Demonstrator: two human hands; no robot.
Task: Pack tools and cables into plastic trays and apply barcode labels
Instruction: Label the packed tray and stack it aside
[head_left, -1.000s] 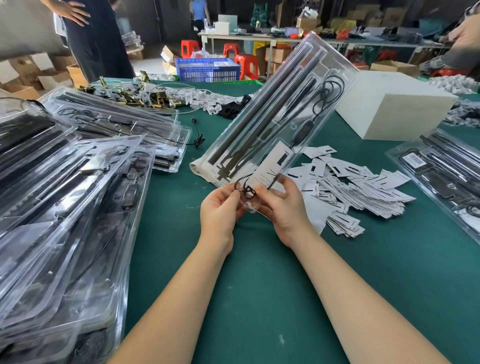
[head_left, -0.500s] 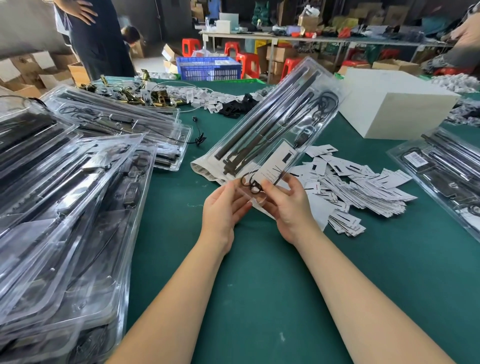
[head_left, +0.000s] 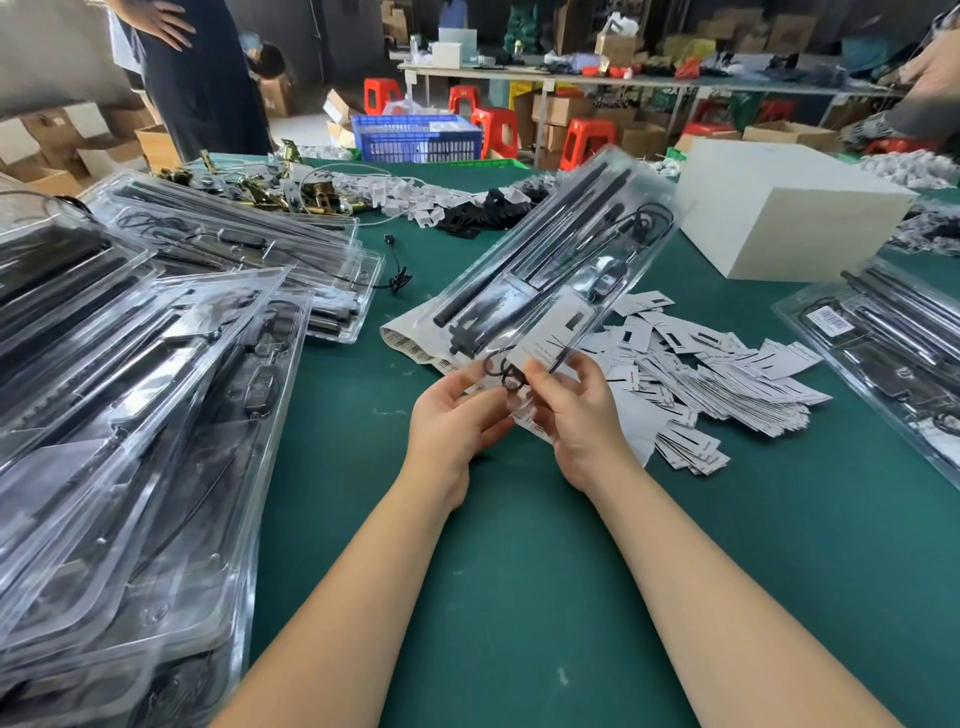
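Trays dominate the green worktop (head_left: 519, 597): a big, slumped stack (head_left: 130, 415) on the left, another pile (head_left: 244, 244) farther back, and one labelled tray (head_left: 883, 353) cut off at the right edge. The tray in hand (head_left: 550, 270) tilts up from the near middle toward the far right, its near end held over the worktop, its far end raised. Inside it lie long black rods (head_left: 524, 254), a coiled cable (head_left: 649, 223) at the far end, and a white card (head_left: 550, 332) near the hands. A spread heap of cards (head_left: 727, 374) lies just right of it, a white box (head_left: 779, 208) beyond.

The left hand (head_left: 457, 415) cups the near end, fingers curled loosely round the tray edge. The right hand (head_left: 571, 410) pinches small black rings or a cable loop (head_left: 504, 371) at that same end. I judge the step to be seating this last loop into its pocket. Next would call for pressing it flat, then closing the tray and placing a barcode label, likely from the strip (head_left: 415, 348) lying under the tray.

Hard to make out: whether the loop is one cable or separate rings, whether the tray has a lid on, and what the cards say.
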